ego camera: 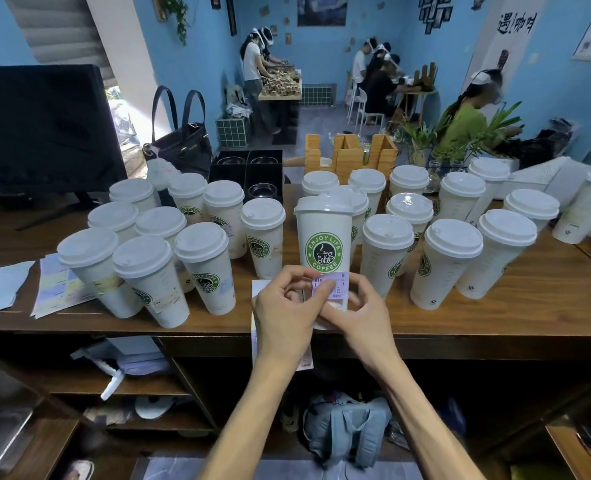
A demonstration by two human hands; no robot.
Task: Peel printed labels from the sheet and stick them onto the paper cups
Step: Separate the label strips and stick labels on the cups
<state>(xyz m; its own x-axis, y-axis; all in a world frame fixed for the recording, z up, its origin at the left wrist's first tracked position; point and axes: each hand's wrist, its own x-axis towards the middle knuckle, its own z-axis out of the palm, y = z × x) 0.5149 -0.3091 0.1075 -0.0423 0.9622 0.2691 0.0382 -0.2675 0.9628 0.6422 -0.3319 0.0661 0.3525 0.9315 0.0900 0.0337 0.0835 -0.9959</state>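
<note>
Mid-stick: left hand [283, 303] thumb pressing label [330, 285] onto cup [323, 233], right hand [363, 306] gripping cup base. Next, prob smooth edges flat.

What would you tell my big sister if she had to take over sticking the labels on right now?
Left hand pinches the label against the front cup, just under its green logo.
Right hand holds the cup's lower part and touches the label's right edge.
The label strip lies on the counter beneath the hands, hanging over the edge.
Done: several left cups carry labels.
Left: smooth this label down, then label the right cups, which show none from here.
</note>
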